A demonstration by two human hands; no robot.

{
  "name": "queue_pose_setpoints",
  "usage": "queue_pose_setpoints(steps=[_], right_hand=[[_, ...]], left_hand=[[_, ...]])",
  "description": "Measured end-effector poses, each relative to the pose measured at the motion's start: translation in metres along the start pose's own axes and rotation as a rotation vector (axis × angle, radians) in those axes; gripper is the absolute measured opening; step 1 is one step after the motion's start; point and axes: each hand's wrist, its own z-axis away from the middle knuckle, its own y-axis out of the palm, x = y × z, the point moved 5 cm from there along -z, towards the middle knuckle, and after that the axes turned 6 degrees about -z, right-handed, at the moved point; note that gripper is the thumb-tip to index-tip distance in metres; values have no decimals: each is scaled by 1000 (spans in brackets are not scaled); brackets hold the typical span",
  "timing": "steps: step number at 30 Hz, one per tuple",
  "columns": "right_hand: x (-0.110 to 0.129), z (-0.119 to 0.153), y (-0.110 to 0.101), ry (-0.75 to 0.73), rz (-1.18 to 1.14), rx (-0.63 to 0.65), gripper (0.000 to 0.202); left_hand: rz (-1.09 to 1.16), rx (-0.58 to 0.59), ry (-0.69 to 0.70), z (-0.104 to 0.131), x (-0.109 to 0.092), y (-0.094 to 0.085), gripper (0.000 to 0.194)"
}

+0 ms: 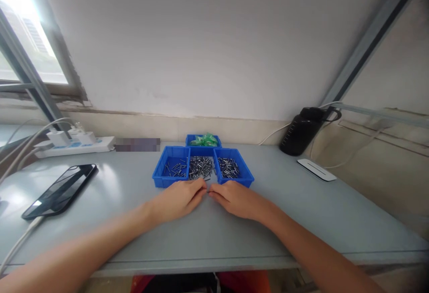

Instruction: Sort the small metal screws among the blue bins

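Observation:
My left hand and my right hand meet fingertip to fingertip just in front of the blue bins. Both are pinched on a small thin piece between them, too small to make out. Behind my left hand stands a blue bin with some metal pins. A second blue bin, full of metal pieces, is behind my right hand. Between these bins lies a pile of metal pins. At the back, another blue bin holds green plastic.
A phone with a cable lies on the left of the grey table, before a white power strip. On the right are a black bottle and a flat white device. A wall rises behind.

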Motion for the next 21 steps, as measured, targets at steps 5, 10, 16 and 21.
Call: queue_pose_setpoints(steps=[5, 10, 16, 21], right_hand=[[2, 1, 1, -8, -72, 3, 32], [4, 0, 1, -27, -118, 25, 29], [3, -1, 3, -13, -111, 48, 31], [2, -1, 1, 17, -40, 23, 33]], left_hand=[[67, -73, 50, 1, -5, -5, 15], [68, -84, 36, -2, -2, -5, 21], [20, -77, 56, -2, 0, -2, 18], [-53, -49, 46, 0, 3, 2, 20]])
